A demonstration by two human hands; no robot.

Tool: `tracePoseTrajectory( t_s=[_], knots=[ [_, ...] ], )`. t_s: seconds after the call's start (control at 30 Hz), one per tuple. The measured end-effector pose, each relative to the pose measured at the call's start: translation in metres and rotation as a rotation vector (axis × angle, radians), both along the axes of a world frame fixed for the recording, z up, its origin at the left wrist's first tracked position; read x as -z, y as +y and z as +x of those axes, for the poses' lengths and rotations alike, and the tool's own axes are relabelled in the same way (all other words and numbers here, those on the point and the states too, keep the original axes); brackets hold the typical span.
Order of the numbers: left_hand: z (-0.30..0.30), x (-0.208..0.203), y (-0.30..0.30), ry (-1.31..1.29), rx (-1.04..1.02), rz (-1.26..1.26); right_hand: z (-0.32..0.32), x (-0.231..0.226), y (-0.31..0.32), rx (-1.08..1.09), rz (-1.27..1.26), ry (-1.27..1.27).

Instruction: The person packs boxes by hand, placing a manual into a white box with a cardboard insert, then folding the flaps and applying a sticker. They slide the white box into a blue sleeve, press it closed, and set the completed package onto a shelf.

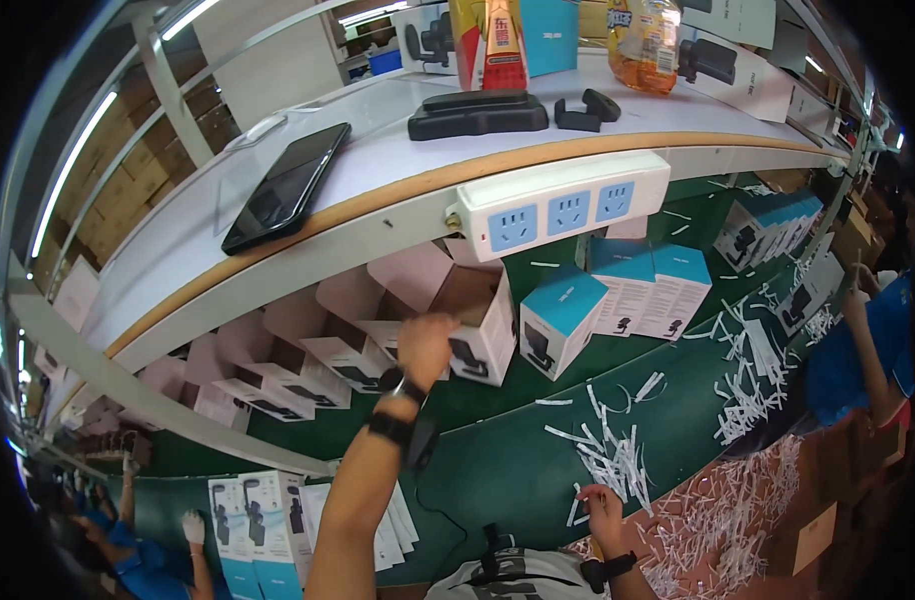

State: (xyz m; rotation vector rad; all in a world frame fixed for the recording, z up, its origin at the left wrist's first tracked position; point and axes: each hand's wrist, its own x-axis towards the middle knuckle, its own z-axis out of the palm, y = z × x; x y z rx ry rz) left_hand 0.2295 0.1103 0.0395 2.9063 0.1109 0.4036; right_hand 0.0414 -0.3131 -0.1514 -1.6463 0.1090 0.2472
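Observation:
My left hand [427, 350], with a watch and a black strap at the wrist, is closed at the left edge of an open white box [484, 345]. That box stands upright with its lid flap raised, and its brown inside shows; some of my fingertips are hidden against it. My right hand [605, 512], lower right, has curled fingers at a thin white paper strip [578, 508]. Just beyond it lies a loose pile of paper strips [616, 460]. To the right of the open box stands a closed box [561, 322] with a blue-green top.
Several open boxes [278, 375] line up leftward beneath the shelf [378, 200]. A phone [288, 190] and a power strip [568, 205] sit at its edge. Flat-lying boxes [263, 520] are near left. Co-workers in blue [848, 360] flank the green belt [498, 450].

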Motion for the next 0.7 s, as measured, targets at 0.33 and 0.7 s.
tracePoseTrajectory(
  t_s=[0.33,0.7],
  knots=[
    [-0.297,0.014,-0.025,-0.358,-0.035,-0.355,0.059,-0.104,0.146,-0.405,0.034,-0.323],
    [-0.449,0.200,0.076,0.077,-1.376,-0.024,0.000,-0.102,0.148,-0.433,0.007,-0.249]
  ],
)
